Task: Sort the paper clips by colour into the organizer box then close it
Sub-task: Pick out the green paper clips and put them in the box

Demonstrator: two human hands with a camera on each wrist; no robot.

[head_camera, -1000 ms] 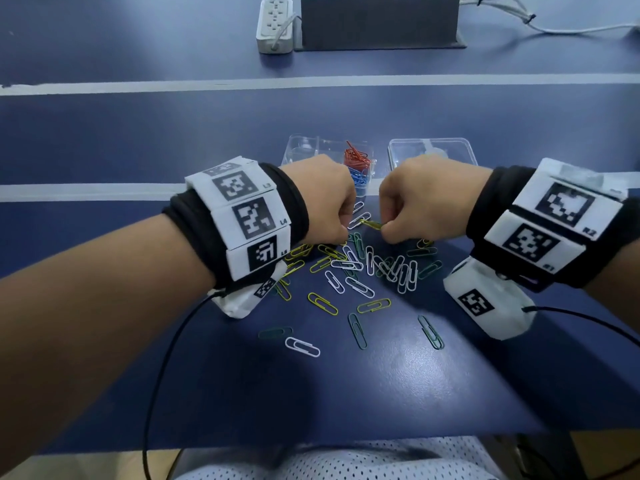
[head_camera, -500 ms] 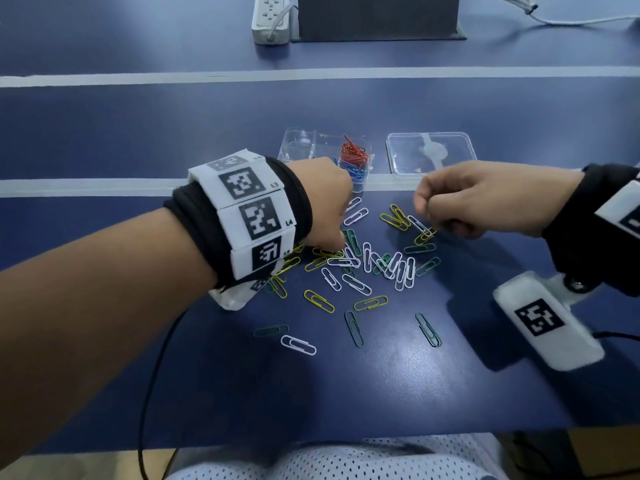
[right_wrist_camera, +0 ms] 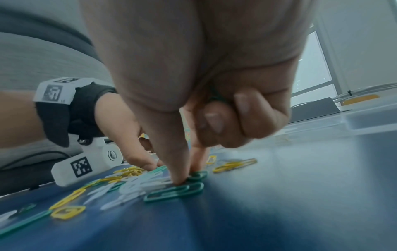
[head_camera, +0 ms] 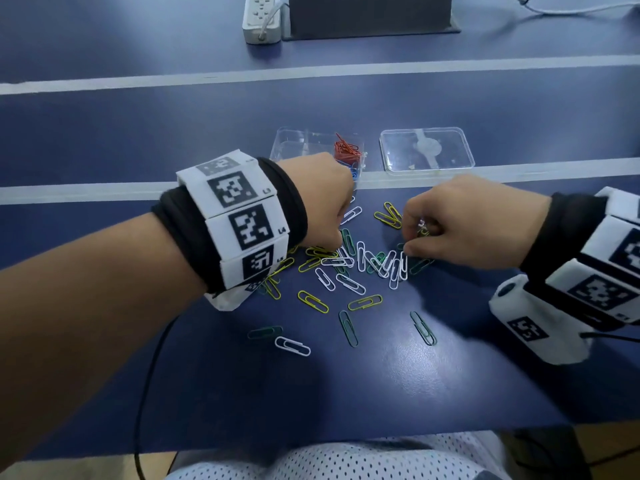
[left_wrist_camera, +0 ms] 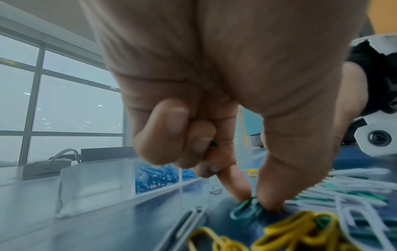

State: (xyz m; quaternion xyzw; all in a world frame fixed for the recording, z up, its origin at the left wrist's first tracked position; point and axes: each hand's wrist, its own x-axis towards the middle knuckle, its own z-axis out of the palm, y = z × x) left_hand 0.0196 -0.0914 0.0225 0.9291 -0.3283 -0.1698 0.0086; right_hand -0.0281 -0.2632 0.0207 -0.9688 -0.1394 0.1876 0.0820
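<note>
Loose green, yellow and white paper clips [head_camera: 360, 261] lie scattered on the blue table. The clear organizer box [head_camera: 294, 143] stands open behind them, with red clips [head_camera: 346, 148] and blue clips [left_wrist_camera: 154, 176] in separate compartments. My left hand [left_wrist_camera: 253, 202] pinches a green clip [left_wrist_camera: 242, 210] on the table between thumb and forefinger, and a green tip [left_wrist_camera: 214, 143] shows inside its curled fingers. My right hand [right_wrist_camera: 189, 175] pinches another green clip [right_wrist_camera: 197, 175] at the pile's right side, with green clips [right_wrist_camera: 216, 97] tucked under its curled fingers.
The box's clear lid [head_camera: 426, 150] lies flat to the right of the box. A white power strip [head_camera: 263, 19] and a dark panel [head_camera: 370, 12] stand at the far edge. The table's front edge [head_camera: 311, 441] is near my lap.
My right hand swung out to the right, then came back down onto the right side of the pile. My left hand stayed low over the pile's left side.
</note>
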